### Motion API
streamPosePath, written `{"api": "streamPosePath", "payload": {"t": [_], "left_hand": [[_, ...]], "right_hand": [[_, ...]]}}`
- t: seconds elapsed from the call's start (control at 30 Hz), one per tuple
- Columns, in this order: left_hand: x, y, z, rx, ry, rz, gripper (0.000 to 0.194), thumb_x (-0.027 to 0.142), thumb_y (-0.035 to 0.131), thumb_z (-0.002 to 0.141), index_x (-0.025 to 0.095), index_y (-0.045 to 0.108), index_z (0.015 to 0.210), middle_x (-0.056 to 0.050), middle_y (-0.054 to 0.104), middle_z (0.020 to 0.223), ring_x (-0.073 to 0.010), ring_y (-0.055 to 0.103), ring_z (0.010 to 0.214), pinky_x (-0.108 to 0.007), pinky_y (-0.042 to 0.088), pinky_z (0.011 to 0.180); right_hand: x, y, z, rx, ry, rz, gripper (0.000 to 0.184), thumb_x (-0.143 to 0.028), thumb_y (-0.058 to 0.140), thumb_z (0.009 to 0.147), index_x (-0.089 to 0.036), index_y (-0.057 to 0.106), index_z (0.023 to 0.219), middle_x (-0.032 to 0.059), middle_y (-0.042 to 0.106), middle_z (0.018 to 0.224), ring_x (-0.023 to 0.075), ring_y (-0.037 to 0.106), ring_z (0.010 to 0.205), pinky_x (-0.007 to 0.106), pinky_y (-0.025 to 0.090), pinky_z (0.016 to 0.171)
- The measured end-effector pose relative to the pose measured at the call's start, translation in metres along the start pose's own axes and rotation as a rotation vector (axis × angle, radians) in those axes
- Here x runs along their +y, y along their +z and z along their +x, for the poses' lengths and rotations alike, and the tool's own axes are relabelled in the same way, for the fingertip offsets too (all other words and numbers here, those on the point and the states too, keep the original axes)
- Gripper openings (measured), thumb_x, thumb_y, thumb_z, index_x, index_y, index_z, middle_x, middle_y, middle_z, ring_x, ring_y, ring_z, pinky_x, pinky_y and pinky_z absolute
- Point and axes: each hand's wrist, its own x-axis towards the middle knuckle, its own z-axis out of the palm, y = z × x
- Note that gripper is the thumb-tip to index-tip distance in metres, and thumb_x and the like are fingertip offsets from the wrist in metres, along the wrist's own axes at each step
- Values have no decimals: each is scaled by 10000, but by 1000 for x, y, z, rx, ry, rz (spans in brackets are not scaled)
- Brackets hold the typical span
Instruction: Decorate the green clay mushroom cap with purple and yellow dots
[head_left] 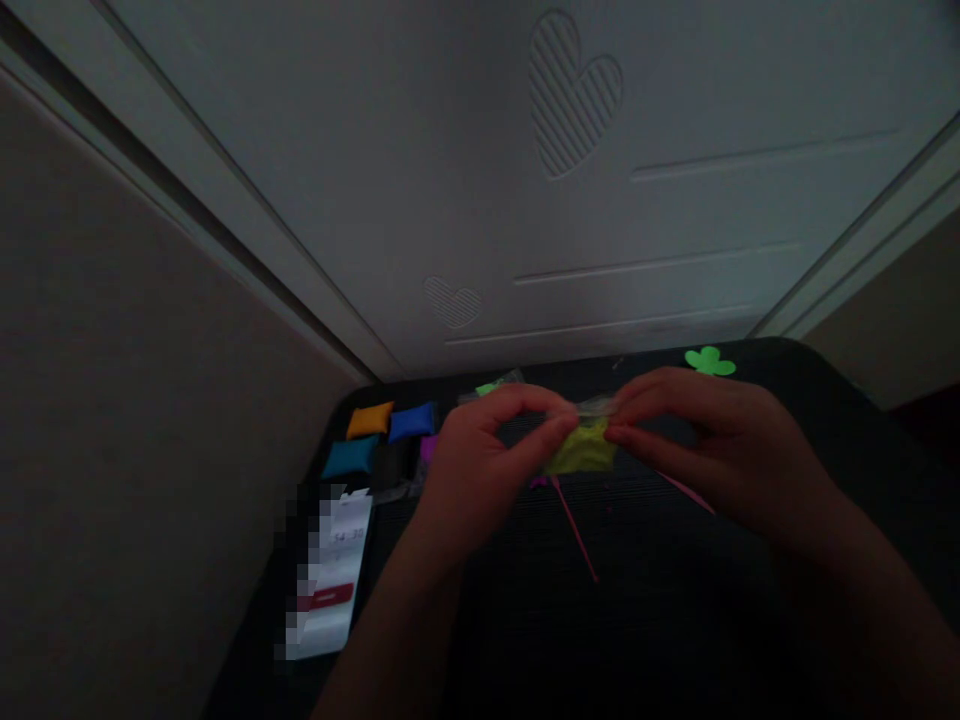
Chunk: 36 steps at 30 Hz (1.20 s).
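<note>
Between my two hands hangs a small clear packet of yellow modelling clay (583, 450), held above the dark table. My left hand (491, 455) pinches the packet's upper left edge between thumb and fingers. At the upper right edge, my right hand (701, 435) pinches the same packet. Its transparent top strip shows between the fingertips. Beneath it on the table lies a thin pink stick (576, 530), with a bit of purple by its upper end. Another pink tool (686, 492) is partly covered by my right hand.
Left of my hands lie orange (370, 420), blue (412, 421), teal (351, 457) and black (388, 466) packets. A lit phone (334, 580) rests nearer me. A green flower-like shape (709, 361) sits at the back right. A white panel with hearts (450, 200) rises behind the table.
</note>
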Motion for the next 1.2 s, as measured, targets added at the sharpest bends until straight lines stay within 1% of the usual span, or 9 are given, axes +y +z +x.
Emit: {"api": "streamPosePath", "payload": {"t": [0.1,0.3,0.5,0.57,0.7,0.8,0.9,1.0,1.2], "left_hand": [[1,-1,0,-47,32,89,77,254,627,736,219,647,802,31,652,830,-88,597,781,-218,454,726],[2,0,0,-69,105,48,7,192,620,739,188,624,734,22,628,793,-88,582,796,-226,455,732],[2,-1,-1,-81,67,62,8,200,613,746,195,608,743,30,614,797,-80,574,770,-229,446,716],[0,-1,-1,-54,58,43,11,206,616,745,203,614,755,34,618,801,-77,578,766,-224,448,716],[-4,1,-1,41,81,-73,62,179,630,732,232,625,764,54,633,811,-65,588,775,-196,457,717],[-5,2,0,58,69,-130,77,180,632,731,248,630,766,62,639,796,-65,593,757,-191,460,703],[-4,2,-1,56,26,-93,56,214,633,732,253,632,772,60,638,765,-71,590,732,-200,456,700],[-2,1,-2,52,7,-34,66,244,635,731,258,634,795,57,642,770,-75,591,728,-207,455,715],[1,1,-2,16,34,76,38,259,613,749,238,634,772,51,636,748,-67,588,715,-192,458,710]], "right_hand": [[-2,0,0,-25,-27,-31,78,-240,600,769,-199,616,833,-25,634,838,63,575,777,173,427,694],[-4,0,0,-45,-62,-44,72,-226,590,779,-191,607,840,-28,637,846,54,574,800,164,432,720],[-4,0,0,-63,-83,-50,77,-209,585,780,-183,613,847,-16,636,863,58,574,816,162,440,728],[-3,-1,-1,-53,-80,-50,78,-208,590,775,-194,616,847,-20,635,883,60,575,825,163,439,731],[-1,-3,-1,-8,-64,-25,97,-226,612,753,-218,624,849,-24,636,930,79,583,853,187,443,741],[-1,-2,0,-7,-45,-13,105,-242,620,745,-222,627,848,-25,643,913,85,587,838,193,444,722],[-1,1,1,-18,-49,-16,95,-236,609,756,-216,622,848,-30,646,880,72,586,808,180,437,708],[-2,3,1,-43,-48,-15,99,-235,601,763,-215,618,859,-32,642,883,71,582,819,181,437,723],[-2,4,-1,-79,-70,-25,97,-236,592,773,-208,609,864,-25,630,878,73,570,834,191,435,741]]}}
